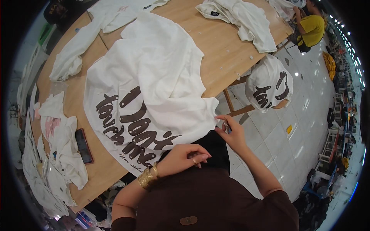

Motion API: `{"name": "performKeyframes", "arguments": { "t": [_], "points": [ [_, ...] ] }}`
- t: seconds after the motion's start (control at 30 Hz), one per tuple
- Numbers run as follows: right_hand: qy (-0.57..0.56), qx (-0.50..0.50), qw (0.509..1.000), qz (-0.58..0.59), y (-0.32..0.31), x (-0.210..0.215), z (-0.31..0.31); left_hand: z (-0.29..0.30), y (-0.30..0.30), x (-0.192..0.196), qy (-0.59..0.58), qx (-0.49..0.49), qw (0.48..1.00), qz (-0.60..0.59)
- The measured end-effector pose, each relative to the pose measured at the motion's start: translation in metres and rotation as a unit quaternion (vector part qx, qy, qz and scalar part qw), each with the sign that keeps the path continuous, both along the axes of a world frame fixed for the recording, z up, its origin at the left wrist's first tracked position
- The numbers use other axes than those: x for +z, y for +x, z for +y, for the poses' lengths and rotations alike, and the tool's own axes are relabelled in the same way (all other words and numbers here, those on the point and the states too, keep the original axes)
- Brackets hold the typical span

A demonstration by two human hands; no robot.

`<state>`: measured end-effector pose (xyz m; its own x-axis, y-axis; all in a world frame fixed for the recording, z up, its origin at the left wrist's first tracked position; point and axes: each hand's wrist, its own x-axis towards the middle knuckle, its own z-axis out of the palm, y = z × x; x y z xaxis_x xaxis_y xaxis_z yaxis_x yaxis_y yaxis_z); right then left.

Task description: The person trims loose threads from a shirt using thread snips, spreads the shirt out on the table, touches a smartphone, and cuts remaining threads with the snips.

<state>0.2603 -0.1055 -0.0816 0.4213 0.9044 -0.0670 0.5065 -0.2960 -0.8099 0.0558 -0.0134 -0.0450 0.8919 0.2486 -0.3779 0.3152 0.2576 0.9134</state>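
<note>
A white sweatshirt with large dark brown lettering lies spread over the table and hangs off its near edge toward my lap. My right hand is at the end of its ribbed edge, thumb and fingertips closed on the cloth. Something small and dark bluish shows in that palm; its kind is unclear. My left hand, with gold bangles and a ring, hovers over my lap beside the printed part. Its fingers are curled together, and whatever they may hold is too small to make out.
On the wooden table lie more white garments, a stained white cloth and a phone. A stool carries a white printed garment bundle to the right. Farther off sits a person in yellow.
</note>
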Motion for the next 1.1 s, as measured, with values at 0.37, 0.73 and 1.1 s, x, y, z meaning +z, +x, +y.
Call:
{"name": "performKeyframes", "arguments": {
  "t": [0.37,0.73,1.1],
  "points": [
    [0.151,0.017,0.987,-0.054,-0.010,0.019,0.021,0.006,0.040,-0.029,-0.483,0.306,0.819,-0.046],
    [0.149,0.004,0.986,-0.071,-0.001,0.026,0.106,0.065,0.000,-0.002,-0.360,0.427,0.818,-0.134],
    [0.262,0.144,0.954,-0.031,-0.025,0.092,0.136,0.037,-0.032,0.021,-0.387,0.463,0.782,-0.157]
  ]
}}
